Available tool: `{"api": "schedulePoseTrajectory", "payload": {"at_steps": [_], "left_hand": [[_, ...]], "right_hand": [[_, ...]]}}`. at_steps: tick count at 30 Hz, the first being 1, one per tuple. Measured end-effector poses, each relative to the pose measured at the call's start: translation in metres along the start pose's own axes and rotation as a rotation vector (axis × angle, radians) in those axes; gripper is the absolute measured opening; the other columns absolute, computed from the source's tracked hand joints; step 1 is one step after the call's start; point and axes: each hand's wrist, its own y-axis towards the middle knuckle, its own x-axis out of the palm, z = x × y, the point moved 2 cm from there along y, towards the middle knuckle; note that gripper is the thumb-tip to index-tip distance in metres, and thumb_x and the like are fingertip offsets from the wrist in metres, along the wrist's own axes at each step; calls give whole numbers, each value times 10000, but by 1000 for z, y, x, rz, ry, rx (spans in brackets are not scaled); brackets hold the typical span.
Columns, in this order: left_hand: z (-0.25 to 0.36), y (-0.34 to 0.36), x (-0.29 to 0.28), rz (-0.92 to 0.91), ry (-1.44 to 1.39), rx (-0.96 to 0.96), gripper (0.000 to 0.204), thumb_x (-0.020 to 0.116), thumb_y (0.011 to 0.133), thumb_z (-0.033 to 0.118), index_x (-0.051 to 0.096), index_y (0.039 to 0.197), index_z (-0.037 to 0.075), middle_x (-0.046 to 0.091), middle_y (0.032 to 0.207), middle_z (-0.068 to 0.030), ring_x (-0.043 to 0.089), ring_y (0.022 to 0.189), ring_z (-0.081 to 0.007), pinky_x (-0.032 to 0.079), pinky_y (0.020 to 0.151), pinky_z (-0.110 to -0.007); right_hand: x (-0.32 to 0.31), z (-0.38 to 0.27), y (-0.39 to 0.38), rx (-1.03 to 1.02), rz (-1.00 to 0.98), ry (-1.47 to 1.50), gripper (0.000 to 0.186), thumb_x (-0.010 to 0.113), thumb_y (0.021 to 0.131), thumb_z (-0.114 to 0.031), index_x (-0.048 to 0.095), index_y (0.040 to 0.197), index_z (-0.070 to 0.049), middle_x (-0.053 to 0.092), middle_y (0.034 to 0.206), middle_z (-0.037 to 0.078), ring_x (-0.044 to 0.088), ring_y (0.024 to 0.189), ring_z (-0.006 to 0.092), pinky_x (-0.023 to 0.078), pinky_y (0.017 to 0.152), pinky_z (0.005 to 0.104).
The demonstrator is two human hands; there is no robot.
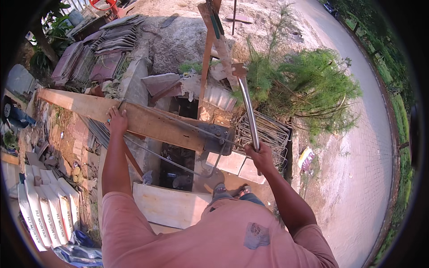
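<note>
A long wooden plank [87,103] runs across in front of me, a dark steel bending jig [219,139] fixed at its right end. A thin steel rod [164,159], bent into a long loop, lies partly on the plank and passes through the jig. My left hand [118,121], a ring on one finger, is over the loop's left end, holding it against the plank; the rod under the palm is hidden. Right of the jig, my right hand [260,157] is closed round the lower part of a shiny steel bending bar [248,105] with a rusty block head.
Several bent rod loops [263,134] are piled right of the jig. Pale blocks [167,203] lie near my feet. White bags [47,205] stand at lower left, stacked roof tiles [116,38] at upper left. A feathery green bush [313,85] borders the paved road [357,178].
</note>
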Motion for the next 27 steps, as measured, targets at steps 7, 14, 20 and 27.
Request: {"api": "schedulePoseTrajectory", "payload": {"at_steps": [7,14,20,27], "left_hand": [[32,-38,-19,-4,4,-148,795,272,942,637,139,1530,118,85,1606,-68,109,1470,-310,116,1106,-663],[34,-32,-17,60,33,-133,793,281,935,647,151,1528,137,138,1596,-58,145,1462,-302,147,1117,-643],[25,-29,-10,95,92,-146,796,263,935,657,130,1532,147,145,1594,-45,150,1462,-279,158,1132,-621],[23,-26,-5,145,112,-156,809,296,920,667,128,1534,168,162,1593,-27,165,1461,-254,178,1127,-601]], "right_hand": [[-119,14,1,-134,128,-507,384,737,848,-266,497,659,-33,408,535,-32,361,533,60,310,461,276],[-149,-20,93,-739,-99,-1148,284,733,759,-218,514,650,-73,558,610,137,558,574,361,429,537,452],[-108,-59,161,-1133,-209,-1124,309,727,774,-230,482,629,-111,495,605,66,529,585,293,398,570,435],[-82,-89,205,-1355,-352,-1139,336,730,767,-222,437,638,-122,449,611,47,492,609,264,362,595,401]]}}
